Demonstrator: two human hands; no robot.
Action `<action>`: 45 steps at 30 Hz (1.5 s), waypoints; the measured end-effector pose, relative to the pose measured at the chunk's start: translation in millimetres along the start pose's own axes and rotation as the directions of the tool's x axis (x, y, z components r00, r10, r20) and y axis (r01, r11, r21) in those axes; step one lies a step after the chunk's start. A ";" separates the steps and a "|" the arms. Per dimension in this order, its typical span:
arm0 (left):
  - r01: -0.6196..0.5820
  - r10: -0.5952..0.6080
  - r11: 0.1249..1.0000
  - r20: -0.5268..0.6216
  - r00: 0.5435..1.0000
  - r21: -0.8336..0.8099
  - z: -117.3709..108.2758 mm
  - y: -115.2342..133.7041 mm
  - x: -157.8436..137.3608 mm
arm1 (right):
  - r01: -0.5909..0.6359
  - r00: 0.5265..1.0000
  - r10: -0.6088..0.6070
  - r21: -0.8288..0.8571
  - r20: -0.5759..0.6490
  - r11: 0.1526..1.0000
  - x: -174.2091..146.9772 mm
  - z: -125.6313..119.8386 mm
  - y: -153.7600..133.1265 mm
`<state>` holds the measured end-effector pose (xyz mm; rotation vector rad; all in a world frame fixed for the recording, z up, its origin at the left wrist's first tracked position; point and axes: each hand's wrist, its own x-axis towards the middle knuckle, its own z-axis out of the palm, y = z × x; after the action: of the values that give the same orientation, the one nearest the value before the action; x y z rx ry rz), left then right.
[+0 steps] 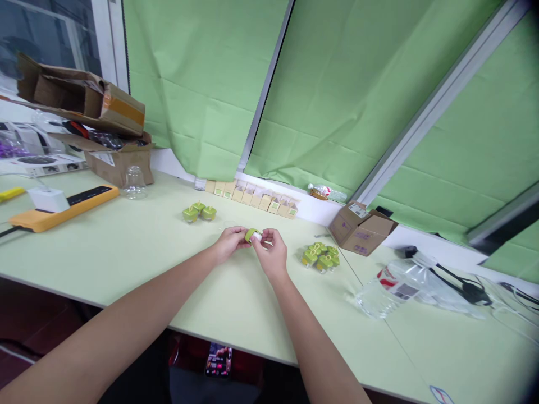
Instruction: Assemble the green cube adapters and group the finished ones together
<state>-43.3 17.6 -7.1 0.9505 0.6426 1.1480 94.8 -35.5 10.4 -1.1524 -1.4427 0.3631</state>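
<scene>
Over the middle of the table (pixel 147 241), both of my hands meet at a small green piece (pixel 251 232) with something white (pixel 257 238) beside or inside it. My left hand (pixel 228 243) has its fingers closed on the green piece from the left. From the other side, my right hand (pixel 273 255) pinches at the white part; whether the two parts are joined I cannot tell. To the right stands a cluster of small clear containers (pixel 321 257) with green lids and pale loops. A smaller group of the same green-lidded containers (pixel 199 212) is farther back on the left.
Small cardboard boxes (pixel 252 196) line the back edge. An open carton (pixel 360 229) and a large water bottle (pixel 396 286) stand at right. On the left are an orange power strip (pixel 76 205), a clear jar (pixel 135 183) and stacked cartons (pixel 122 160). A phone (pixel 219 359) lies below the front edge.
</scene>
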 end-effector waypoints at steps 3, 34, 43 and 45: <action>-0.006 0.005 1.000 0.010 1.000 0.023 1.4 1.1 -1.5 | 0.004 1.000 -0.004 -0.023 -0.008 1.000 -0.2 0.0 0.0; 0.112 -0.100 0.986 0.095 0.990 -0.128 2.5 10.6 -4.5 | -0.479 0.874 0.364 0.436 0.323 0.762 9.6 -9.4 7.4; 0.007 -0.016 0.994 0.078 0.997 0.113 3.6 2.5 -0.9 | -0.539 0.840 0.420 0.450 0.343 0.712 10.5 -12.1 7.0; -0.074 0.055 0.967 0.081 0.995 0.245 4.2 0.2 -0.3 | -0.537 0.838 0.426 0.379 0.340 0.754 9.6 -11.9 4.3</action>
<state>-40.0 16.1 -4.9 1.2291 0.7109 1.1009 109.0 -30.5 15.6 -1.0946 -1.1339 1.1875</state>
